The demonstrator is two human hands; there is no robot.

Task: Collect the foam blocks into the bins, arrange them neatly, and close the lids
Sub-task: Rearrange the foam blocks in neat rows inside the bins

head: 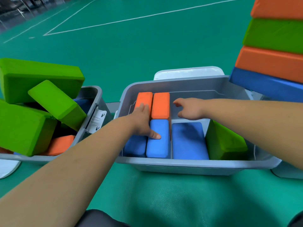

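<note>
Middle bin [180, 164] has 2 orange blocks [161, 105] side by side at the back left, w/ a light blue block [158, 145] and a dark blue block [135, 149] in front of them. A flat blue block [188, 141] lies next to those, and a green block [224, 141] leans tilted at the right end.

Left hand [142, 122] is spread pretty wide, palm down. Its thumb presses on the light blue block and its fingers [143, 106] lie on the left orange one; arm reaches in straight from the lower left.

Right hand [190, 108] hangs over the bare back-right part of the bin, fingers loosely curled, holding nothing. Can't tell if it touches the bottom tbh. Forearm comes in level from the right.

Left bin [91, 95] is piled w/ messy green blocks [41, 76].
</note>
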